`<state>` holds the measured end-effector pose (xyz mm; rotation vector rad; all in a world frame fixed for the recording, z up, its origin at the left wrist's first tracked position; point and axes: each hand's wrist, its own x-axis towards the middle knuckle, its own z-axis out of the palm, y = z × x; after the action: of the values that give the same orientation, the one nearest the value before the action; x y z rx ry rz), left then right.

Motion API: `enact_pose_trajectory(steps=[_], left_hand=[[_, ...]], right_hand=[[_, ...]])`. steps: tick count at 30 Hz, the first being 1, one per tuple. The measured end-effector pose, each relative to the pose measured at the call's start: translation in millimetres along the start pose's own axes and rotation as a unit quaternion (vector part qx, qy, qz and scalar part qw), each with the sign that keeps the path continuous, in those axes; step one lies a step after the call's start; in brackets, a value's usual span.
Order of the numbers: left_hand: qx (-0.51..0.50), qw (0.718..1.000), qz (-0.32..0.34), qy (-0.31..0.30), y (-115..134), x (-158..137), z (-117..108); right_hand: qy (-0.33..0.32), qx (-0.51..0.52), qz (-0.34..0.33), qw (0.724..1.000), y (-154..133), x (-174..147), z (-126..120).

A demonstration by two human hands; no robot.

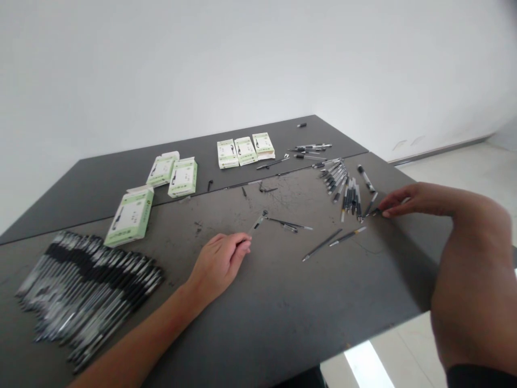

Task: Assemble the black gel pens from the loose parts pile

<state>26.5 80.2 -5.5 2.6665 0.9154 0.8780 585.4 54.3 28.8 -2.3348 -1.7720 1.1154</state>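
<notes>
Dark tabletop [283, 318]. Heap of black pens [86, 291] near left. Left hand [218, 264] flat at centre, fingers loosely curled, touching a clear pen barrel [258, 221]. Right hand [407, 199] at right, fingertips pinched on small pen part [374, 212] beside loose pens [349, 196].

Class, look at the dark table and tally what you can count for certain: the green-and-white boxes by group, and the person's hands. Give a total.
Green-and-white cardboard boxes, far group of three: 3
Green-and-white cardboard boxes, middle pair: 2
Green-and-white cardboard box, lone one near the big heap of black pens: 1
Bare hands, left hand and right hand: 2
Total: 8
Pens too blurred to count.
</notes>
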Motion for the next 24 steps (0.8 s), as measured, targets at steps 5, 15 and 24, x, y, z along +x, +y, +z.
enact_pose_trajectory(steps=[5, 15, 24], left_hand=[[-0.019, 1.000, -0.004, 0.007, 0.5, -1.2, 0.4], [-0.079, 0.991, -0.095, 0.059, 4.9, -0.2, -1.4], [-0.116, 0.973, -0.187, 0.073, -0.7, -0.6, 0.4]], right_hand=[[-0.005, -0.008, -0.006, 1.000, 0.7, 3.7, 0.0], [-0.002, -0.011, 0.005, 1.000, 7.7, 3.8, 3.3], [0.001, -0.021, -0.009, 1.000, -8.6, -6.1, 5.9]])
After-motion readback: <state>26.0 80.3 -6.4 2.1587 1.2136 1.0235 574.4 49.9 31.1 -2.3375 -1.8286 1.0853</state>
